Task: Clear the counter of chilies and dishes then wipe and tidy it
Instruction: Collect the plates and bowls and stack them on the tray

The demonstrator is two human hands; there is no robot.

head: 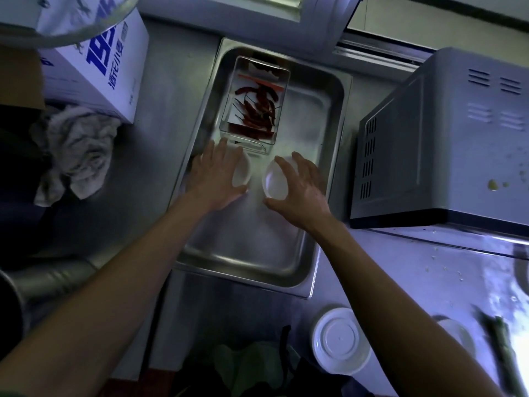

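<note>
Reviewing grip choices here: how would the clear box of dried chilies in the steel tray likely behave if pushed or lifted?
The clear box looks thin-walled and the chilies are dry, so it is probably light. On the smooth steel tray it would likely slide rather than tip, being low and wide. Its open top means tilting could spill chilies.

Two bare forearms reach into view from the bottom edge, one from the lower left and one from the lower right. The left hand (213,173) and the right hand (300,190) wear no gloves, rings, watch or bracelet. No sleeve covers either arm as far back as the edge of the view, and the wrists are slim and unmarked.
</note>
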